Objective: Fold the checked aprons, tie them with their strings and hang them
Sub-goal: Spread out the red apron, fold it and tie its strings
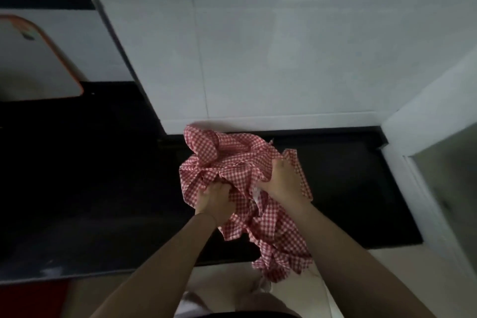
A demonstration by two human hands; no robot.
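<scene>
Aprons (232, 162): red-and-white checked cloth, crumpled in one heap on the black countertop (348, 188), at the foot of the white tiled wall (258, 46). Lower part of the heap spills over the counter's front edge and hangs. Left hand (214, 201) has fingers curled into the cloth at the heap's near left side, grasping it. Right hand (281, 178) clutches a bunch of cloth on the right side. White cutting board with orange rim (38, 59) stands far left. Lighting dim.
</scene>
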